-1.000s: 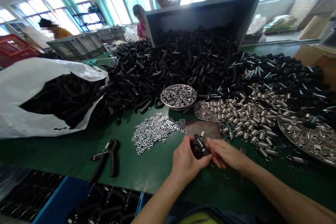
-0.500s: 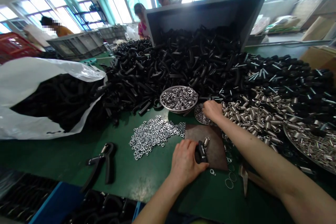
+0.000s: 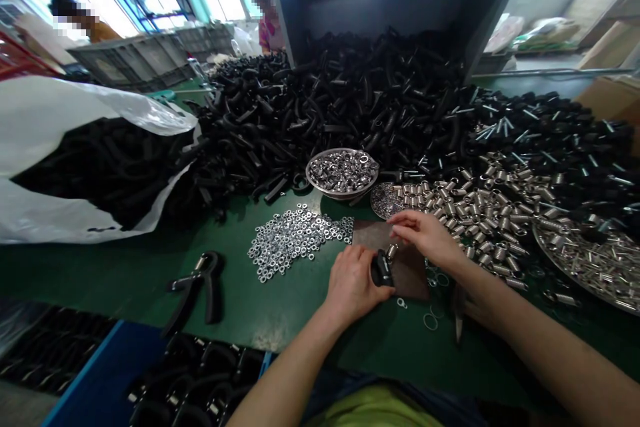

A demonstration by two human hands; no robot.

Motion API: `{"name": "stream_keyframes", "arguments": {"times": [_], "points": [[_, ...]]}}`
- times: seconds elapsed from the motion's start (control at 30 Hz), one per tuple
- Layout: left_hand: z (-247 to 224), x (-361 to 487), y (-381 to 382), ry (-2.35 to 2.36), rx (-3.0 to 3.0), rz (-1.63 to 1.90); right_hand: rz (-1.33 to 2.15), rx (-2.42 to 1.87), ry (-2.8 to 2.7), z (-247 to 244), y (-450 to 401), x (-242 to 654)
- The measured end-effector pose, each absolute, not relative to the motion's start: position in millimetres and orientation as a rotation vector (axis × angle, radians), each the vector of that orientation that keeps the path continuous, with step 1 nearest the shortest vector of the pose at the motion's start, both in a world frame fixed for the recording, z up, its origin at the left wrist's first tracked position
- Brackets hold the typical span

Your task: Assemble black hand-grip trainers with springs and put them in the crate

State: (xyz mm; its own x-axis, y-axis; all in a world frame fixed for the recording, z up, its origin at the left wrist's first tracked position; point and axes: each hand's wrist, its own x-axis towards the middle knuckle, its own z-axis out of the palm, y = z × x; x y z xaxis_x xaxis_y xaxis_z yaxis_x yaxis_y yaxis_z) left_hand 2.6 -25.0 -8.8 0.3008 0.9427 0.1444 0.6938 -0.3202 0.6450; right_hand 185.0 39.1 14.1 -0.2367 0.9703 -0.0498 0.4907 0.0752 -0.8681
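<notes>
My left hand [image 3: 354, 285] is wrapped round a black handle part [image 3: 384, 268] at the edge of a brown plate [image 3: 413, 271]. A metal spring [image 3: 393, 252] stands at the part's right side. Just above the spring is my right hand [image 3: 425, 235], its thumb and fingertips drawn together; anything between them is too small to make out. Behind it lies a shallow dish of tiny metal pieces [image 3: 383, 200]. Loose silver nuts [image 3: 295, 240] are spread left of the plate.
A bowl of metal rings [image 3: 342, 173] stands before a large heap of black handles. Springs [image 3: 480, 213] cover the right side. An assembled grip [image 3: 213, 287] lies at left, above a blue crate [image 3: 113, 373]. People sit in the background.
My right hand has come back from the small dish towards me, to just above the spring. My left hand still holds the black part. The view has tilted down slightly.
</notes>
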Motion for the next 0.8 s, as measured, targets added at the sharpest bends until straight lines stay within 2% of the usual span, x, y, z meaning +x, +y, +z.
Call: {"name": "stream_keyframes", "arguments": {"times": [0.1,0.27,0.37,0.63,0.8], "points": [[-9.0,2.3,-25.5,1.461,2.133,0.694,1.132,-1.386,-1.742,5.8,11.2,180.5],[-8.6,2.9,-26.4,1.505,2.205,0.616,0.56,-1.368,-2.114,-5.0,3.7,172.2],[-8.7,3.7,-26.7,1.53,2.232,0.584,0.386,-1.387,-2.196,-7.9,4.3,165.9],[-10.0,3.3,-27.3,1.504,2.284,0.592,0.145,-1.377,-2.302,-11.0,-16.0,160.6],[-9.7,0.6,-28.6,1.434,2.312,0.594,0.244,-1.44,-2.373,1.3,14.8,177.4]]}}
